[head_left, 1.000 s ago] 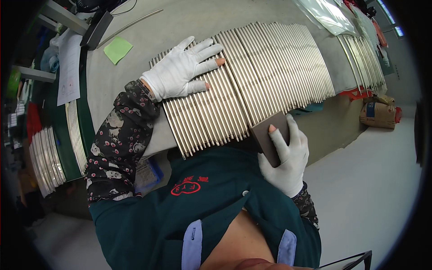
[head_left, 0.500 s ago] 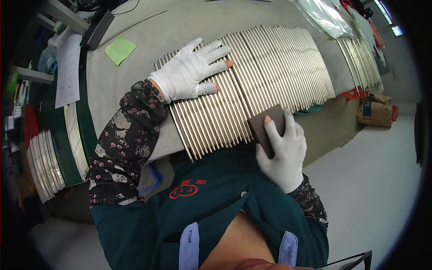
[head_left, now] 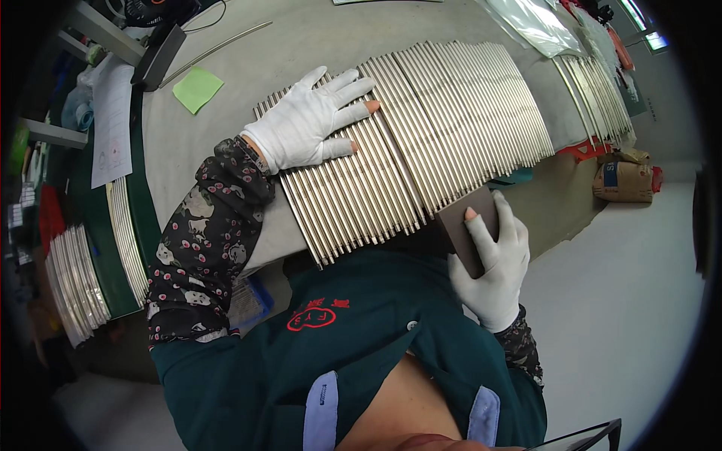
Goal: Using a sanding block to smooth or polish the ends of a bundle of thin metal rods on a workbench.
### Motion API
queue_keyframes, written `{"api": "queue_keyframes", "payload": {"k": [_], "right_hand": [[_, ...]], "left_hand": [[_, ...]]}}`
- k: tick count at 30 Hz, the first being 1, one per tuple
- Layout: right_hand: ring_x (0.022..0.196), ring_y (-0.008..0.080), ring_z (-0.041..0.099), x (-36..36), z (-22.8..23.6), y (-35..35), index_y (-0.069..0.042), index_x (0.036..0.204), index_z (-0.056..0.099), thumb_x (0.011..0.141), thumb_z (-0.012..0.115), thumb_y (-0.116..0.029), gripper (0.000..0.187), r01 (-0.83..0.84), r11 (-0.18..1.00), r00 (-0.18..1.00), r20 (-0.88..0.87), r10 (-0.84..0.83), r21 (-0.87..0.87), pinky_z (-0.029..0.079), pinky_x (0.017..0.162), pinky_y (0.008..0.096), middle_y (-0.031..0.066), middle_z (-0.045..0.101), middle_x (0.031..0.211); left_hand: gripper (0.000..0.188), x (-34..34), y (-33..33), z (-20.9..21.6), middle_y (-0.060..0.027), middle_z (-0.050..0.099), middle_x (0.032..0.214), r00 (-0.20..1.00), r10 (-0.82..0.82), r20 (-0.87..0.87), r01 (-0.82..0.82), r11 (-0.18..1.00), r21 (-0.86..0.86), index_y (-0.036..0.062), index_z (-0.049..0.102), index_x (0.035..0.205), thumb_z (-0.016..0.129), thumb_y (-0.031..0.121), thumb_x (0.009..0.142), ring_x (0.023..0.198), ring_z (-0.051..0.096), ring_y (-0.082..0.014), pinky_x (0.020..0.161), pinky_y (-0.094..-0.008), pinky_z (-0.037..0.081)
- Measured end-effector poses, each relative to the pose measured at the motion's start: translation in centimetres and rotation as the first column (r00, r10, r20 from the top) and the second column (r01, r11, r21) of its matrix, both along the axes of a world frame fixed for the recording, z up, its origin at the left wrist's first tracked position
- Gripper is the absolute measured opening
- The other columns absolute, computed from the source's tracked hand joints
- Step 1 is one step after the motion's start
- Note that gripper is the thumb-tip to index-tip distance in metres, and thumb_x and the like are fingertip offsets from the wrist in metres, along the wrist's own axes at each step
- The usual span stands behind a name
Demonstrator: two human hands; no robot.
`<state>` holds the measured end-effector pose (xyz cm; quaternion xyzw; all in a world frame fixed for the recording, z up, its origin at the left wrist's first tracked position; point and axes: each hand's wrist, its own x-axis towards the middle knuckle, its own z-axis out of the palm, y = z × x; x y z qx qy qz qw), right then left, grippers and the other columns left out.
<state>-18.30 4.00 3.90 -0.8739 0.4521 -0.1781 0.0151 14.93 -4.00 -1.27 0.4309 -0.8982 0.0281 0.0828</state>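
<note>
A row of thin shiny metal rods (head_left: 466, 105) lies side by side on the table, its near ends toward me. A narrow dark gap parts it into a left and a right group. My left hand (head_left: 308, 124), in a white glove with bare thumb and fingertip, rests flat with fingers spread across the left group. My right hand (head_left: 496, 263), gloved the same way, grips a flat brown-grey block (head_left: 466, 225), like a sanding block. The block stands at the near ends of the right group; whether it touches them I cannot tell.
A green paper piece (head_left: 197, 90) and a single thin rod (head_left: 218, 52) lie at the back left. Further rods (head_left: 598, 101) and clear plastic bags (head_left: 530, 26) are at the right. More rods (head_left: 75, 286) stand at the far left. A brown sack (head_left: 623, 180) sits beyond the table's right edge.
My right hand has moved the block rightward and slightly nearer to me along the rods' near ends. My left hand stays on the rods; the whole view has shifted slightly.
</note>
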Motion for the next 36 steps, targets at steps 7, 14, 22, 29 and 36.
{"api": "queue_keyframes", "payload": {"k": [7,14,22,29,36], "right_hand": [[0.103,0.0355,0.055,2.8,-1.2,-1.2,-0.014,0.12,0.06,0.062,0.075,-0.019,0.06,-0.057,0.998,0.997,-0.056,0.055,-0.035,0.047,0.078,0.0426,0.0259,0.048,0.13],[0.1,0.0367,0.057,3.5,-0.2,-2.1,-0.012,0.12,0.059,0.064,0.076,-0.022,0.059,-0.144,0.989,0.982,-0.127,0.141,-0.02,0.05,0.072,0.0429,0.0278,0.048,0.128],[0.108,0.0397,0.053,-1.0,0.2,-0.4,-0.011,0.118,0.062,0.057,0.076,-0.012,0.063,0.032,0.999,0.998,0.059,-0.031,-0.02,0.045,0.09,0.0465,0.027,0.047,0.135],[0.108,0.0392,0.053,-1.0,-0.6,-0.6,-0.011,0.119,0.062,0.057,0.076,-0.014,0.063,0.054,0.998,0.997,0.052,-0.056,0.043,0.046,0.09,0.0464,0.0256,0.046,0.136],[0.108,0.038,0.053,-0.5,-1.1,-0.7,-0.012,0.122,0.06,0.059,0.077,-0.016,0.066,0.053,0.998,0.997,0.055,-0.054,0.019,0.045,0.09,0.0457,0.0249,0.045,0.136]], "left_hand": [[0.067,0.3,0.4,0.3,-0.0155,0.033,0.153,1.0,0.001,0.021,-0.001,1.0,0.021,0.0144,0.04,0.144,0.048,0.053,0.091,0.138,0.034,-0.0371,0.112,-0.0566,0.027],[0.065,0.7,0.5,-0.3,-0.0154,0.034,0.152,1.0,0.005,-0.021,-0.004,1.0,0.007,0.0134,0.043,0.142,0.047,0.054,0.091,0.139,0.034,-0.0367,0.112,-0.0565,0.027],[0.066,0.5,0.3,0.3,-0.0154,0.033,0.153,1.0,-0.001,0.021,0.0,1.0,0.028,0.0128,0.041,0.143,0.046,0.054,0.091,0.139,0.032,-0.0372,0.112,-0.0569,0.026],[0.068,-0.4,-0.5,0.1,-0.0155,0.031,0.154,0.999,0.011,0.047,-0.011,1.0,0.004,0.0128,0.038,0.146,0.043,0.055,0.093,0.141,0.031,-0.0371,0.113,-0.0573,0.024],[0.069,-1.0,-1.0,0.1,-0.0147,0.032,0.154,0.997,0.016,0.074,-0.015,1.0,-0.011,0.0135,0.039,0.145,0.041,0.058,0.092,0.14,0.031,-0.0361,0.113,-0.0577,0.024]]}}
